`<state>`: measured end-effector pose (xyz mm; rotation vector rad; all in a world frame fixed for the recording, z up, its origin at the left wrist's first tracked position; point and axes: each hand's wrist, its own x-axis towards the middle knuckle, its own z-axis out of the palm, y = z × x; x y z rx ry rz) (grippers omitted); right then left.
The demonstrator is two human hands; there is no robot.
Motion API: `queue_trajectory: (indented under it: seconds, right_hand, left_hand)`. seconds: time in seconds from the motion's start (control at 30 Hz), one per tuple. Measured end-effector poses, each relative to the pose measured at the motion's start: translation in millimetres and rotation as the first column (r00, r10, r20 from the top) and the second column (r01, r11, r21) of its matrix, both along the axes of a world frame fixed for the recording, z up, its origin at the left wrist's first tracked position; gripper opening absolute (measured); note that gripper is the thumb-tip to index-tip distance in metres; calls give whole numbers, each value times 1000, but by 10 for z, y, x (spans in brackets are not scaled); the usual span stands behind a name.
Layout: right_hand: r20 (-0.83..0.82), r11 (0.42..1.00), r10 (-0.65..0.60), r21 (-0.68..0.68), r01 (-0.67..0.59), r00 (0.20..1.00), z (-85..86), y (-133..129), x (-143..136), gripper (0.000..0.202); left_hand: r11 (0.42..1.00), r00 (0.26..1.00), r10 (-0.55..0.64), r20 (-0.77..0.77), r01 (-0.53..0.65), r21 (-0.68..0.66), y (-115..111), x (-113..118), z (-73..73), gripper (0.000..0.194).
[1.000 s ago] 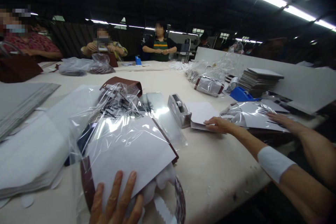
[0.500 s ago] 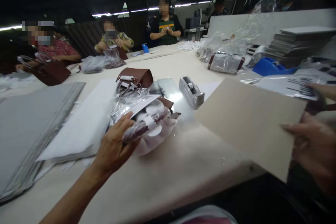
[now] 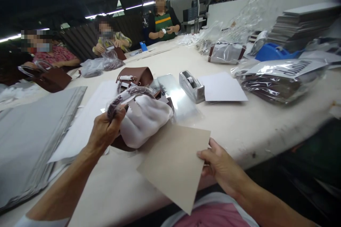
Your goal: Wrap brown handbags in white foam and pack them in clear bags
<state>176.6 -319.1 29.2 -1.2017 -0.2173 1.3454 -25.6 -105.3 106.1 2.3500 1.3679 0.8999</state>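
Note:
My left hand (image 3: 108,127) is closed round the plastic-wrapped handles of a brown handbag (image 3: 119,143). The bag is tilted on the table, and white stuffing (image 3: 145,118) shows in it. Between thumb and fingers, my right hand (image 3: 218,159) grips a flat beige cardboard sheet (image 3: 178,159) by its right edge. The sheet's upper left edge comes up against the bag; whether it reaches inside I cannot tell. Just behind stands another brown handbag (image 3: 142,75) with a wrapped handle.
A tape dispenser (image 3: 191,87) stands beside a white sheet (image 3: 223,87) and clear plastic bags (image 3: 173,94). Grey boards (image 3: 34,131) and white paper (image 3: 77,131) lie at left. A bagged brown item (image 3: 279,85) and a blue dispenser (image 3: 274,52) are at right. Several people sit or stand across the table.
My right hand has brought the cardboard sheet left to the handbag. My left hand has shifted left, now on the handles, and the bag has turned. A co-worker's hands at right have left view.

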Motion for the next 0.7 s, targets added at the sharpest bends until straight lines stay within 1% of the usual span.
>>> queue_trajectory:
  seconds: [0.1, 0.17, 0.23, 0.37, 0.47, 0.57, 0.7]
  right_hand:
    - [-2, 997, -80, 4, 80, 997, -60, 167, -108, 46]
    - [2, 988, -155, 17, 155, 988, -89, 254, -153, 46]
    - [22, 979, -203, 17, 203, 979, -122, 301, -170, 49]
    - [115, 981, -185, -36, 190, 976, -205, 281, -158, 50]
    - [104, 972, -229, -34, 234, 968, -256, 316, -205, 47]
    - [66, 958, -286, -1, 287, 956, -318, 490, -325, 45]
    - [47, 937, -350, -3, 350, 936, -439, 719, -427, 32]
  left_hand:
    - [999, 1000, 12, -7, -13, -32, -20, 11, -1, 39]
    - [1000, 1000, 12, -10, -12, -26, -40, 9, -3, 40]
    - [1000, 1000, 8, -12, -9, -10, -58, 5, -9, 39]
    - [999, 1000, 27, -13, -26, 39, -73, 5, -29, 38]
    - [996, 1000, 19, -8, -18, 82, -73, 24, -50, 39]
    - [992, 1000, -16, -9, 17, 128, -96, 45, -64, 39]
    - [973, 998, -61, -35, 67, 219, -152, 20, -38, 34]
